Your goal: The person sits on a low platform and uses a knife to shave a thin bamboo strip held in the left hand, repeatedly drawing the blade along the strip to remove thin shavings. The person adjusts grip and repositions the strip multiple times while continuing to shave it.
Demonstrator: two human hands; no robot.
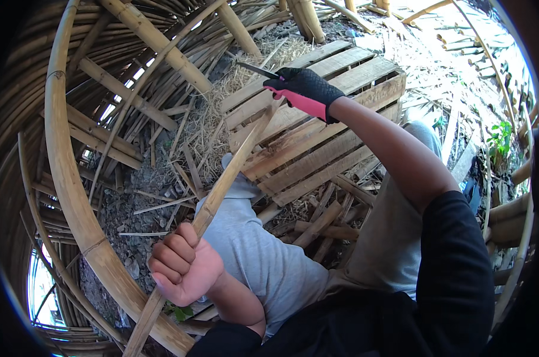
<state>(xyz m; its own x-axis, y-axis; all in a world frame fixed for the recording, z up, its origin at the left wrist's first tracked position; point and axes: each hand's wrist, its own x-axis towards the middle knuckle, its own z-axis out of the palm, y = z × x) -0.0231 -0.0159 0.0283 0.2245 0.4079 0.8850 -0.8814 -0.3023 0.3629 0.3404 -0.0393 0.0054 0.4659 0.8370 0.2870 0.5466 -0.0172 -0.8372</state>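
Left grip (186, 262), bare, closed in a fist round the pale bamboo strip (236, 163), off the near-left side of the slatted pallet (361, 76). Strip slanted from there to above the pallet, where its far end is met by the right grip (305, 92), gloved in black and pink and wrapped round a dark-bladed knife (258, 70); whether the strip is also pinched there cannot be told. Blade pointed toward the straw (207, 134) left of the pallet.

Risks: were the blade drawn down the strip, the unprotected fist could be cut. Splinters could be driven into the palm if the strip were twisted or slid. Grey-trousered leg (251, 232) is crossed by the strip on the pallet's near side; it could be struck after a slip. Curved bamboo pole (67, 160), left of the pallet, is overlapped by the strip's lower end, which could be snagged there.
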